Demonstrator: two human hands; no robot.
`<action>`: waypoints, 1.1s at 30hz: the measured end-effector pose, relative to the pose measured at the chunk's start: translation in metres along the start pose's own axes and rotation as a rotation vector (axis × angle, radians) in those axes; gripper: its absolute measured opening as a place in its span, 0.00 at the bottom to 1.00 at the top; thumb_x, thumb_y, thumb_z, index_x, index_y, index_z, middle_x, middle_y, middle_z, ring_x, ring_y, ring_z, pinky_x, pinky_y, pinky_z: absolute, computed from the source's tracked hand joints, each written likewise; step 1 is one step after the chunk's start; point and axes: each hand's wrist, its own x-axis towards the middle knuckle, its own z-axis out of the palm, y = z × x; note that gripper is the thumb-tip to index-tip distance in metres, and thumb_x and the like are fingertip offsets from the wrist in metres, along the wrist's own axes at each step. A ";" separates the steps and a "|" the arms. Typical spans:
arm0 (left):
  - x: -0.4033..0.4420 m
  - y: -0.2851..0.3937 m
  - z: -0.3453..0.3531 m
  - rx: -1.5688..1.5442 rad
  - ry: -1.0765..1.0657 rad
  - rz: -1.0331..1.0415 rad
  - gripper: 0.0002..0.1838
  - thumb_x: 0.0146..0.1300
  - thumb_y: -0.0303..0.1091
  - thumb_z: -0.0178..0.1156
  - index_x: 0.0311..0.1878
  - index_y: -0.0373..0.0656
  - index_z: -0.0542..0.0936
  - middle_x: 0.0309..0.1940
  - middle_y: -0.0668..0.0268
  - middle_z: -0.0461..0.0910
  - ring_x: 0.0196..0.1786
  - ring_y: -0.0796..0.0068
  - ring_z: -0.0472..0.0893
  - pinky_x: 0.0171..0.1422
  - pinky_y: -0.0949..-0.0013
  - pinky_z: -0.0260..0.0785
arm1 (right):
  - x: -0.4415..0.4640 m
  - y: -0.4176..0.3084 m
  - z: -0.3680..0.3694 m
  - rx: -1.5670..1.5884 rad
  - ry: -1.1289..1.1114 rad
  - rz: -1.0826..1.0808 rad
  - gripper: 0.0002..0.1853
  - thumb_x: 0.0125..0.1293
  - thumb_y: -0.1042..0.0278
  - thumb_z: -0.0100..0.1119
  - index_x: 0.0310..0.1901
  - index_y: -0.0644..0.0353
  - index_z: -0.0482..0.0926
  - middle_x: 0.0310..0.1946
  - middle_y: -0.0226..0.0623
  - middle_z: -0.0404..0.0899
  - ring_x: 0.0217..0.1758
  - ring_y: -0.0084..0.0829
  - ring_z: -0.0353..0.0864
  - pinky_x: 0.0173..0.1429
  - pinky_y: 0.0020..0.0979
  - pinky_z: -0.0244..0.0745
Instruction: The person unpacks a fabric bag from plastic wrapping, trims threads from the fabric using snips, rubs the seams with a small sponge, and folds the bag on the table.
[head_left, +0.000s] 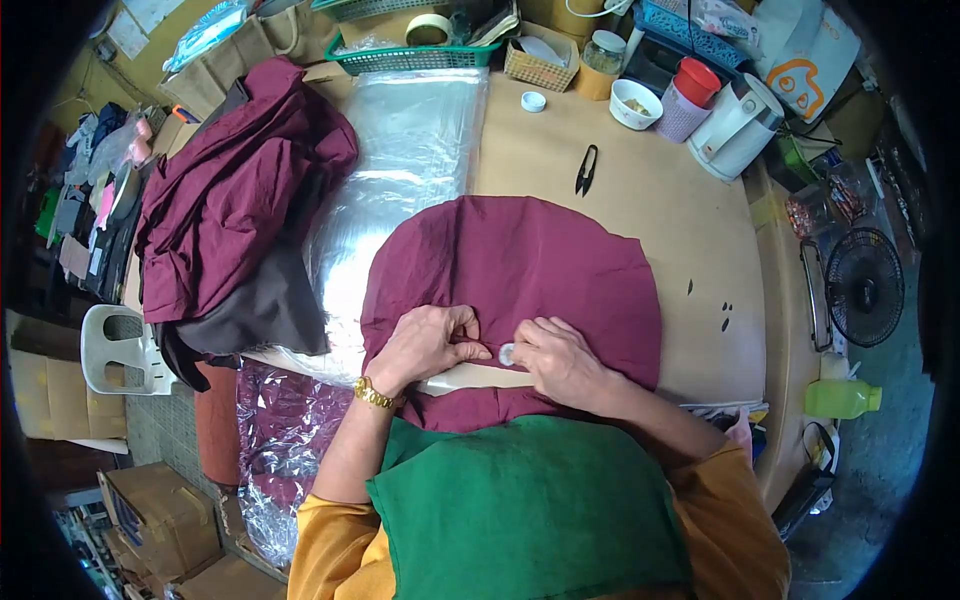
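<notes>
A maroon fabric piece (540, 260) with a rounded far edge lies on the table in front of me. My left hand (425, 340), wearing a gold watch (373, 393) at the wrist, rests on its near left part, thumb and fingers drawn together at the cloth. My right hand (560, 358) is closed and presses on the cloth just to the right. From its fingertips sticks a small whitish rounded piece (507, 354), too small to name. Another fold of maroon cloth (480, 408) lies nearer my body, beside the green cloth over my lap.
Black thread snips (587, 170) lie on the brown tabletop (700, 230). A maroon and dark garment (235, 200) is heaped at left, beside clear plastic sheets (410, 130). Along the back stand a green basket (400, 62), a white bowl (636, 103) and a white kettle (735, 128).
</notes>
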 end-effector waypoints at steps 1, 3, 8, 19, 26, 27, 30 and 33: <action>-0.001 -0.001 0.002 -0.006 0.008 0.012 0.18 0.54 0.48 0.72 0.31 0.43 0.80 0.22 0.60 0.81 0.29 0.58 0.82 0.35 0.58 0.70 | -0.008 0.003 -0.007 -0.045 -0.041 -0.013 0.06 0.54 0.78 0.56 0.32 0.58 0.80 0.31 0.34 0.71 0.38 0.35 0.73 0.43 0.36 0.64; 0.001 -0.002 0.005 -0.014 0.023 0.026 0.18 0.53 0.48 0.73 0.31 0.43 0.80 0.22 0.60 0.81 0.29 0.58 0.82 0.36 0.58 0.70 | -0.017 0.004 -0.013 -0.078 -0.067 -0.038 0.06 0.54 0.77 0.56 0.33 0.58 0.80 0.31 0.34 0.71 0.38 0.34 0.73 0.43 0.36 0.64; 0.005 -0.004 0.009 0.032 0.000 -0.004 0.16 0.54 0.46 0.73 0.31 0.44 0.81 0.23 0.60 0.82 0.30 0.58 0.82 0.37 0.59 0.71 | 0.006 0.000 0.019 -0.040 0.002 -0.156 0.06 0.52 0.78 0.58 0.32 0.57 0.79 0.31 0.32 0.71 0.39 0.33 0.72 0.44 0.35 0.63; 0.008 0.002 0.009 0.115 -0.037 0.022 0.18 0.55 0.48 0.71 0.35 0.43 0.79 0.24 0.58 0.81 0.33 0.57 0.83 0.38 0.57 0.71 | 0.007 -0.002 0.010 0.032 0.005 0.114 0.02 0.57 0.75 0.62 0.31 0.56 0.83 0.31 0.33 0.72 0.39 0.36 0.73 0.45 0.38 0.67; 0.007 0.002 0.008 0.074 -0.038 -0.016 0.19 0.55 0.48 0.71 0.35 0.42 0.79 0.25 0.57 0.81 0.33 0.54 0.82 0.38 0.56 0.71 | -0.009 0.014 -0.016 0.050 -0.141 0.260 0.04 0.55 0.76 0.61 0.28 0.58 0.84 0.31 0.35 0.76 0.38 0.37 0.76 0.47 0.38 0.73; 0.008 0.003 0.009 0.099 -0.038 -0.012 0.19 0.55 0.48 0.71 0.35 0.42 0.78 0.25 0.57 0.81 0.33 0.54 0.82 0.38 0.56 0.71 | -0.004 0.017 -0.007 0.017 -0.148 0.125 0.02 0.55 0.74 0.62 0.28 0.56 0.84 0.31 0.34 0.75 0.40 0.36 0.77 0.48 0.40 0.74; 0.009 -0.001 0.011 0.053 -0.036 0.010 0.20 0.55 0.49 0.71 0.35 0.42 0.78 0.25 0.56 0.81 0.33 0.54 0.82 0.38 0.55 0.71 | 0.018 0.007 0.002 0.070 -0.136 0.144 0.01 0.55 0.72 0.63 0.28 0.55 0.81 0.31 0.33 0.75 0.40 0.38 0.79 0.48 0.41 0.75; 0.006 0.002 0.007 0.074 -0.038 -0.008 0.19 0.55 0.49 0.71 0.34 0.42 0.78 0.25 0.56 0.81 0.33 0.53 0.82 0.38 0.55 0.71 | 0.014 0.006 -0.005 0.080 -0.179 0.296 0.01 0.54 0.72 0.64 0.29 0.57 0.81 0.31 0.35 0.76 0.41 0.40 0.81 0.47 0.43 0.74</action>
